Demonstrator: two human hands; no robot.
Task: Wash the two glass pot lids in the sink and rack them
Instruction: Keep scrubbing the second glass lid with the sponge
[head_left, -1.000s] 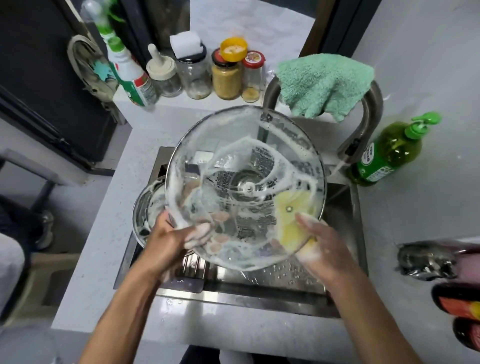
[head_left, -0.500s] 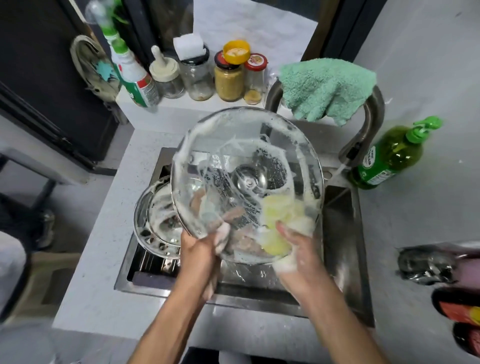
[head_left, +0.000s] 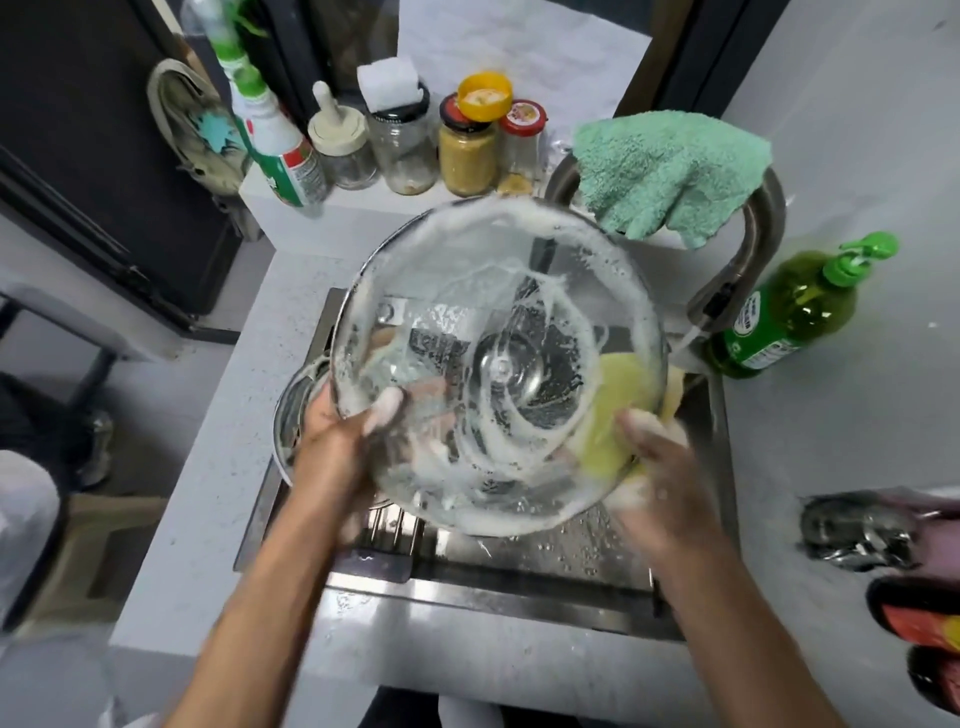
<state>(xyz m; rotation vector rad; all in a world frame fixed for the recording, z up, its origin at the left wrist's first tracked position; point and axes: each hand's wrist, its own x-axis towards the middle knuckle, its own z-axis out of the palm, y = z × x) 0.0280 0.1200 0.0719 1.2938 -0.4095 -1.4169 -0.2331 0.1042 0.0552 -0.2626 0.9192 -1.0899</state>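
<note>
Over the sink (head_left: 519, 587) I hold the soapy glass lid (head_left: 498, 364) tilted, its far rim just under the tap (head_left: 753, 249). My left hand (head_left: 337, 441) clamps its near-left edge; my right hand (head_left: 660, 467) presses a yellow sponge (head_left: 613, 410) against its right side.

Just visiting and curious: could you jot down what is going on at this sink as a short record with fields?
activity: scrubbing a soapy glass lid held tilted above the sink
left hand: grips the lid's lower left rim
right hand: presses a yellow sponge against the lid
second lid: lies in the sink, behind the left hand
faucet: green cloth draped over it
soap bottle: green, on the counter at right
stage: not yet rinsed or racked
</note>
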